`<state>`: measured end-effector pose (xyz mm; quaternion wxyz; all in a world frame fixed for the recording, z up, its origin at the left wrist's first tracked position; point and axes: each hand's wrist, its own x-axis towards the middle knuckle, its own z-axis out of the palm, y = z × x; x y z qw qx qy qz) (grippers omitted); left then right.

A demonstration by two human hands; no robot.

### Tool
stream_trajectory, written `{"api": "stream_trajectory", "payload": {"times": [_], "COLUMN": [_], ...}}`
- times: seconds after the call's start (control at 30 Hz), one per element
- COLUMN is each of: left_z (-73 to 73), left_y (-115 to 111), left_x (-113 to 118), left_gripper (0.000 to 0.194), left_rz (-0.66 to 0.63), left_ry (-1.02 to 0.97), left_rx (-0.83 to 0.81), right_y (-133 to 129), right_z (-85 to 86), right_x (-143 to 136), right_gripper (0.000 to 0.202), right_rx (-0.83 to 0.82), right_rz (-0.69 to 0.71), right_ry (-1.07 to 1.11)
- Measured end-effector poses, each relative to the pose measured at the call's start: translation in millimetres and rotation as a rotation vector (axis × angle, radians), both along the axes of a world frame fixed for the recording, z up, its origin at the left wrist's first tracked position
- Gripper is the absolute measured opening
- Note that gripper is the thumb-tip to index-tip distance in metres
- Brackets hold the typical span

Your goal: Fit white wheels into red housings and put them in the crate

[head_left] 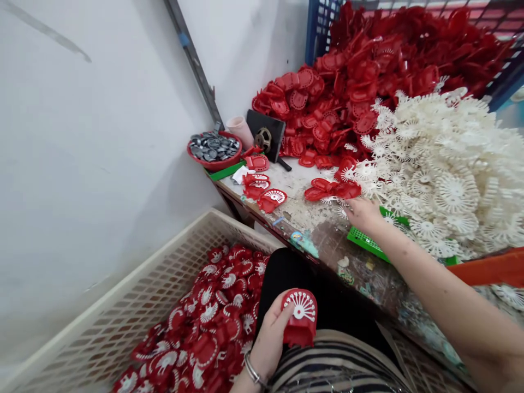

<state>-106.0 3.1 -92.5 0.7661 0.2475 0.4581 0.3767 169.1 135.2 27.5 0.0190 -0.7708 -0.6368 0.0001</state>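
Low by my lap, my left hand grips a red plastic housing, rounded at one end. A white fan-shaped plastic piece lies on its face, and my thumb rests near the spokes. Over the table, my right hand has its fingers drawn together beside some loose red housings and a small white spoked piece. What its fingertips hold, if anything, is hidden. Left of it on the table lies another red housing with a white fan.
Red housings spill from a blue crate. White fan pieces heap at right by a green tray. A red bowl holds grey discs beside a pink cup. A cream crate of fitted housings stands lower left.
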Motion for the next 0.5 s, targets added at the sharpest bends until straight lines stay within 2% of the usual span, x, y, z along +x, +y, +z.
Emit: {"api": "stream_trajectory", "payload": {"times": [0.07,0.17,0.3,0.4,0.5], "left_z": [-0.8,-1.9,-3.0,-3.5,-8.5], "left_y": [-0.7,1.5,5.2,4.5,0.7], "left_x": [-2.6,-7.8,-8.8,-3.3,1.6], "left_gripper": [0.051,0.053,0.053,0.052,0.045], "left_rz": [0.041,0.092,0.092,0.036,-0.036], "left_ry": [0.010,-0.001,-0.043,-0.090,-0.136], "left_rx": [-0.029,-0.118,-0.205,-0.145,-0.044], "right_y": [4.1,-9.5,-31.9,-38.8,-41.2], "right_z": [5.0,8.4,0.9,-5.9,-6.5], "right_x": [11.5,30.5,52.2,62.7,64.9], "right_gripper": [0.032,0.031,0.026,0.022,0.016], "right_rx": [-0.023,-0.068,-0.132,-0.125,-0.038], "right_rz": [-0.058,-0.116,-0.139,-0.117,-0.069], "right_ry": [-0.057,-0.126,-0.177,-0.188,-0.174]}}
